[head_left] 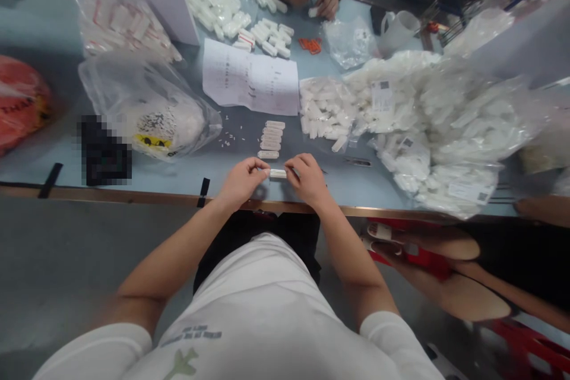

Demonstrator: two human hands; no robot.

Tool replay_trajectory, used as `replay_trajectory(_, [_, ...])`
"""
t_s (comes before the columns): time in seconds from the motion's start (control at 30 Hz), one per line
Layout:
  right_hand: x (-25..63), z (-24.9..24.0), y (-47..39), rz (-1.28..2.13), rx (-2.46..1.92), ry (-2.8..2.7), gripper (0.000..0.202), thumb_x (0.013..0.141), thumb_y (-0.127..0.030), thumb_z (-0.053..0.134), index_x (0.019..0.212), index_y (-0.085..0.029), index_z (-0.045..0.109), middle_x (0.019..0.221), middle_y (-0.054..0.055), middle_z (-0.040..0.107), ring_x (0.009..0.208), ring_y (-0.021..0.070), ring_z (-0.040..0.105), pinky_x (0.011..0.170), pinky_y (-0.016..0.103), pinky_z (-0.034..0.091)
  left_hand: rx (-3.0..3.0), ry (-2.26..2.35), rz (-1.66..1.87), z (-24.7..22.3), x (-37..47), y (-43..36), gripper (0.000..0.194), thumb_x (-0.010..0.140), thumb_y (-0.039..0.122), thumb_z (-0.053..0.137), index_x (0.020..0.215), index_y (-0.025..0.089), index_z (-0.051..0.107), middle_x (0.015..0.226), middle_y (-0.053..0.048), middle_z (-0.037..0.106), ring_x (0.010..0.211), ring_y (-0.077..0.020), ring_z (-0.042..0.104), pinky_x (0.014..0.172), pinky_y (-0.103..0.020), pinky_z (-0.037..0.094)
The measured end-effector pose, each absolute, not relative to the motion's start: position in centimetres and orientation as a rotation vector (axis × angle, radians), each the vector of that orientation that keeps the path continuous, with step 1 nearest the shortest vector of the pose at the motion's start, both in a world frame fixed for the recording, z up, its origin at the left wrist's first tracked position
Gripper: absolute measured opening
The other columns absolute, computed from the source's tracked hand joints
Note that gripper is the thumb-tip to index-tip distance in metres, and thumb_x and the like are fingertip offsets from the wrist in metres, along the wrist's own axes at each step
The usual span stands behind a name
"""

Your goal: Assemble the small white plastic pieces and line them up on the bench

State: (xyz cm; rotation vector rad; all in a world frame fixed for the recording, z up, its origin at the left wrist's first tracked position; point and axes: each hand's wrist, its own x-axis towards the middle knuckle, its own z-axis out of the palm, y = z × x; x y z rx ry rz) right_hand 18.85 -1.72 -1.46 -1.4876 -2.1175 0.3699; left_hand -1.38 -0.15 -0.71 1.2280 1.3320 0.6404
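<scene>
Near the table's front edge, a small white plastic piece (278,173) is pinched by its two ends between my hands. My left hand (244,179) closes on its left end, thumb and fingertips together. On the other end my right hand (308,177) is closed, fingers bent. Just beyond them lies a short column of similar white oblong pieces (270,138), their open sides showing. Tiny white bits (228,141) are scattered to the left of that column. A slim metal tool, perhaps tweezers (358,162), lies to the right of my right hand.
A printed sheet (250,76) lies beyond the column. Clear bags of white pieces (327,108) crowd the right side; another plastic bag (164,122) stands left. Across the table, a co-worker's hands (327,1) hold a pen and a white piece. Another person's legs (445,273) are at right.
</scene>
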Motion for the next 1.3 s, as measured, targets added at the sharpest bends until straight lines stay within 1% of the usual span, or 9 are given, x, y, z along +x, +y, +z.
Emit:
replay_trajectory(0.07, [18.9,-1.9,-1.6,0.374,-1.477,-2.191,0.019,0.097,-0.021,0.048,0.092,-0.022,0.066,0.092,0.007,0.063,0.089,0.0212,0.052,0.084,0.033,0.043,1.605,1.422,0.495,-1.2,-1.5,0.0,0.022,0.083,0.04,0.067,0.094,0.021,0.068,0.06,0.004,0.055,0.057,-0.0139,0.051,0.058,-0.027,0.034])
replay_trajectory(0.13, [18.8,-2.3,-1.5,0.383,-1.477,-2.226,0.021,0.098,-0.021,0.047,0.093,-0.022,0.067,0.093,0.007,0.063,0.088,0.0212,0.051,0.084,0.034,0.042,1.912,1.443,0.384,-1.8,-1.3,0.1,0.027,0.087,0.04,0.066,0.105,0.021,0.068,0.079,-0.002,0.068,0.076,-0.0205,0.063,0.07,-0.031,0.039])
replay_trajectory(0.2, [18.6,-2.6,-1.4,0.395,-1.481,-2.232,0.022,0.099,-0.023,0.046,0.095,-0.022,0.068,0.094,0.007,0.064,0.088,0.021,0.051,0.084,0.033,0.042,2.118,1.429,0.292,-2.5,-1.0,0.1,0.032,0.09,0.04,0.063,0.115,0.02,0.066,0.101,-0.008,0.073,0.096,-0.0263,0.066,0.081,-0.035,0.04])
replay_trajectory(0.27, [18.4,-2.9,-1.4,0.406,-1.489,-2.229,0.023,0.1,-0.025,0.046,0.095,-0.022,0.068,0.094,0.007,0.064,0.089,0.0208,0.05,0.085,0.033,0.041,2.229,1.419,0.212,-3.1,-0.8,0.0,0.034,0.092,0.04,0.06,0.12,0.02,0.064,0.109,-0.011,0.074,0.103,-0.0295,0.066,0.086,-0.038,0.039])
replay_trajectory(0.7, [18.0,-2.9,-0.9,0.459,-1.541,-2.281,0.021,0.095,-0.02,0.05,0.096,-0.023,0.071,0.096,0.007,0.064,0.09,0.0219,0.051,0.084,0.034,0.04,2.257,1.413,0.202,-3.7,-0.6,0.0,0.032,0.095,0.041,0.056,0.119,0.024,0.066,0.112,-0.009,0.074,0.104,-0.0281,0.067,0.085,-0.039,0.038])
replay_trajectory(0.83, [17.9,-2.0,-0.4,0.563,-1.552,-2.321,0.019,0.093,-0.018,0.051,0.093,-0.022,0.07,0.097,0.007,0.064,0.092,0.0213,0.053,0.084,0.033,0.041,2.262,1.419,0.183,-3.6,-0.6,0.0,0.032,0.096,0.043,0.055,0.118,0.023,0.066,0.11,-0.01,0.074,0.102,-0.0281,0.067,0.085,-0.039,0.038])
replay_trajectory(1.03, [17.8,-0.9,1.3,0.814,-1.638,-2.303,0.014,0.086,-0.015,0.059,0.087,-0.022,0.071,0.085,0.002,0.062,0.079,0.0168,0.056,0.07,0.028,0.04,2.275,1.413,0.174,-3.7,-0.7,0.0,0.035,0.097,0.044,0.052,0.121,0.023,0.065,0.11,-0.01,0.074,0.102,-0.0275,0.067,0.086,-0.039,0.037])
replay_trajectory(1.13, [18.2,-0.8,1.4,0.728,-1.655,-2.346,0.015,0.087,-0.016,0.06,0.088,-0.023,0.073,0.086,0.003,0.066,0.082,0.0188,0.058,0.073,0.03,0.04,2.273,1.399,0.195,-3.8,-0.8,0.0,0.035,0.097,0.046,0.052,0.119,0.023,0.065,0.109,-0.01,0.074,0.101,-0.028,0.067,0.087,-0.039,0.037])
replay_trajectory(1.3, [19.1,-0.4,-0.5,0.378,-1.596,-2.401,0.025,0.095,-0.019,0.053,0.111,-0.022,0.072,0.098,0.009,0.069,0.092,0.0233,0.056,0.08,0.035,0.04,2.22,1.384,0.25,-3.9,-0.9,0.0,0.032,0.095,0.045,0.054,0.115,0.024,0.067,0.108,-0.01,0.074,0.1,-0.0276,0.067,0.087,-0.039,0.038])
